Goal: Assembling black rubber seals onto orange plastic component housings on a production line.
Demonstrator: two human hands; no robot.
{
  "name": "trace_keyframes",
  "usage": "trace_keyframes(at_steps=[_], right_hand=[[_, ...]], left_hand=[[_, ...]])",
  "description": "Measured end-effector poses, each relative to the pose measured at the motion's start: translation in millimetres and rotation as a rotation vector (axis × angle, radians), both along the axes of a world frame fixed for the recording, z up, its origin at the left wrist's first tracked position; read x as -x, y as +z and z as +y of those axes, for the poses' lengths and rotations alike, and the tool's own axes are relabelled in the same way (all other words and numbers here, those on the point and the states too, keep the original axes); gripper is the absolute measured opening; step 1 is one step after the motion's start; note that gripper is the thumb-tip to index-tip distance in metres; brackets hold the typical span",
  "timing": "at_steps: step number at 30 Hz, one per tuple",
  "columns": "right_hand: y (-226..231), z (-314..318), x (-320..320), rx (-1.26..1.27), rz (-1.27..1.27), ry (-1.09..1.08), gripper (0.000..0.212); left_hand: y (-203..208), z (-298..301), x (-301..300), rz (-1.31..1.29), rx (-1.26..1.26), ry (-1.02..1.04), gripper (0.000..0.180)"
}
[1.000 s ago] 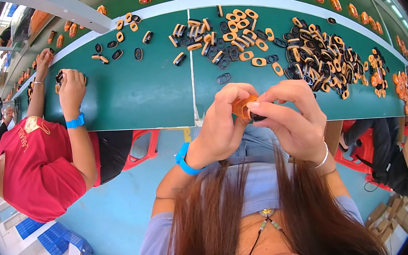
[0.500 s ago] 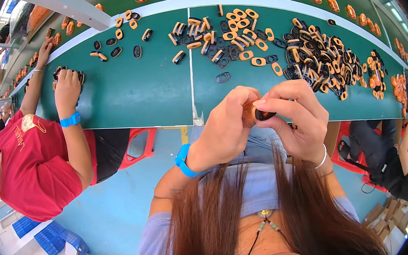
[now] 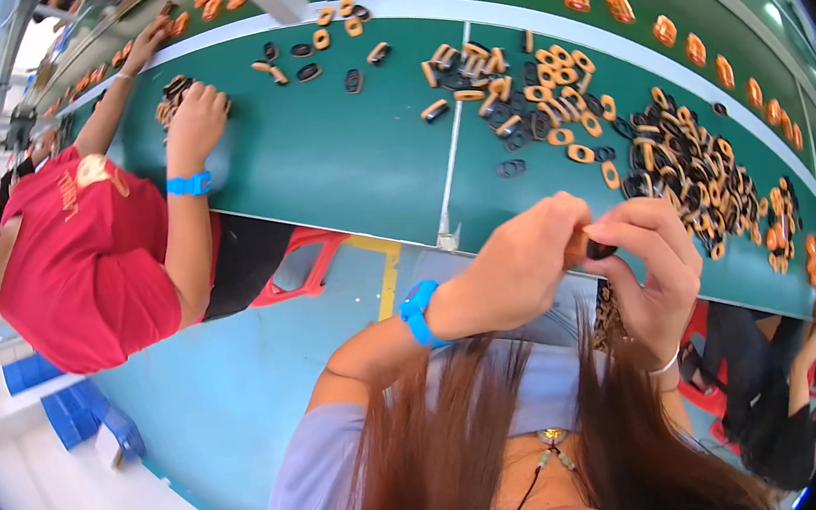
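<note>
In front of my chest, just off the table's near edge, my two hands meet. My left hand, a blue band on its wrist, is closed on an orange part, mostly hidden by the fingers. My right hand pinches a small dark oval piece between thumb and fingers, up against the orange part. Whether the two are joined cannot be made out. Nearest to my hands on the green table lies a big heap of black and tan oval rings.
A looser group of rings lies left of the heap. Orange lantern-shaped parts line the green strip beyond the white rail. At left, a person in a red shirt handles rings; a red stool stands beside them. Another person sits at right.
The view has turned, so the table and heap sit further right and tilted. My hands keep together on the small pieces, with the dark piece still in the right fingertips.
</note>
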State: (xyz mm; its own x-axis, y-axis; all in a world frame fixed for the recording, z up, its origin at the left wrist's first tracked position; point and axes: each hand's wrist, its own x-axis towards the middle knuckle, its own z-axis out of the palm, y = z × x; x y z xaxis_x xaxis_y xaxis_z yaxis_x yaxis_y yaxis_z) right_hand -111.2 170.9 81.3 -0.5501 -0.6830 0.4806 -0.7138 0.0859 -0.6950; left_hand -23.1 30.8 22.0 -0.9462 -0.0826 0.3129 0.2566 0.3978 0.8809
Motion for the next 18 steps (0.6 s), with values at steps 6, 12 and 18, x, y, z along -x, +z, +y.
trace_keyframes(at_steps=[6,12,18], right_hand=[[9.0,7.4,-2.6,-0.015,-0.056,-0.114,0.029],[9.3,10.9,8.6,0.003,0.103,0.021,0.029],[1.3,9.9,9.5,0.082,0.077,0.036,0.028]], left_hand=[[10.6,3.3,1.7,0.154,-0.079,-0.020,0.046],[6.4,3.2,0.7,0.225,0.015,-0.005,0.044],[10.9,2.5,5.0,0.226,-0.014,-0.008,0.039]])
